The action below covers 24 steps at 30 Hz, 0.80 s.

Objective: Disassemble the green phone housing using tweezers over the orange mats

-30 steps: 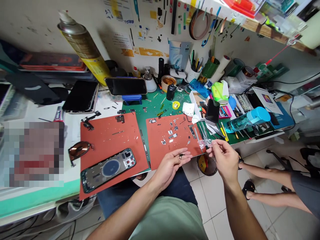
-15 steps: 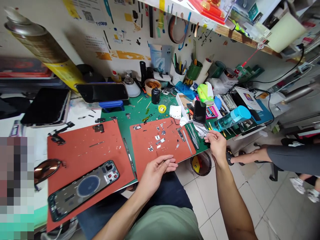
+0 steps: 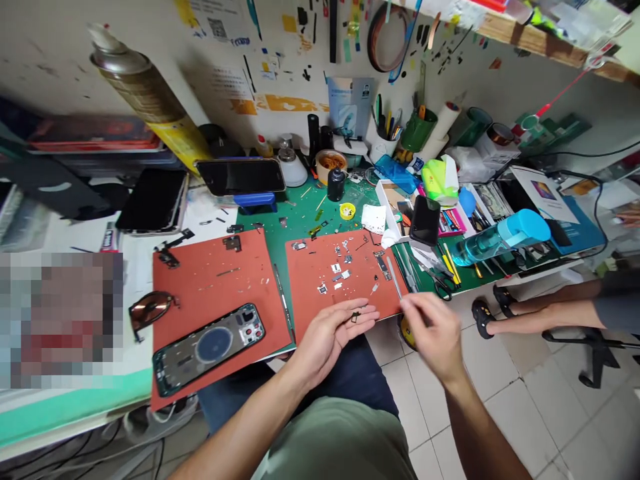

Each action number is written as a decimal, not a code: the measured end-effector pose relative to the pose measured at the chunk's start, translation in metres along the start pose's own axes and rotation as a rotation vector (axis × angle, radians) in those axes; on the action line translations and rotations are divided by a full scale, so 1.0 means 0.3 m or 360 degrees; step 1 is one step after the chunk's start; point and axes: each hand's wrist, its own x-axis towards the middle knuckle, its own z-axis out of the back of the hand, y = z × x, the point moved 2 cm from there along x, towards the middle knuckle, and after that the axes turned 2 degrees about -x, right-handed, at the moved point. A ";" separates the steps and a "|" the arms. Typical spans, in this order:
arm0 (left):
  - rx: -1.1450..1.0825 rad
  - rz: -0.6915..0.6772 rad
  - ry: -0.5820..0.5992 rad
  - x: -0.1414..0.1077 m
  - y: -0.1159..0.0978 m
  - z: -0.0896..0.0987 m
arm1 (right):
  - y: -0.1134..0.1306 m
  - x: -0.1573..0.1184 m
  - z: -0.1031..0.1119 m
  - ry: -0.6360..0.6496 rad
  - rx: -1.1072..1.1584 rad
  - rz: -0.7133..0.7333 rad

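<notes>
A small, dark, angular part [image 3: 355, 317], seemingly metal, lies on the upturned fingers of the person's left hand [image 3: 326, 335], above the near edge of the flat, red-brown rectangular mat [image 3: 310, 270] on the green worktop [image 3: 300, 215]. The left grip is released: the fingers lie extended beneath the part without closing round it. The bare right hand [image 3: 434, 333] is blurred, its fingers curled together near the lower end of a slim, silver-coloured metal tool [image 3: 393, 275]; whether that grip grasps anything, I cannot tell. The part looks very light, probably stiff but thin enough to bend, so it likely calls for a gentle pinch by its outer edges, not a squeeze across the middle. With nothing clamping it, a tilt of the palm could let it slide off, and its smallness would make it awkward to pick up with bare fingertips
</notes>
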 end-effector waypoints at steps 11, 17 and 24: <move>-0.0020 -0.0074 -0.0066 0.004 0.028 -0.019 | 0.062 -0.104 -0.201 0.0393 -0.0021 0.0336; 0.0105 -0.0121 -0.0063 0.022 0.036 -0.034 | 0.016 -0.081 -0.174 0.0370 0.0232 -0.0073; 0.0622 -0.0167 -0.0156 0.067 0.042 -0.011 | -0.040 -0.052 -0.158 0.0416 0.0527 -0.0607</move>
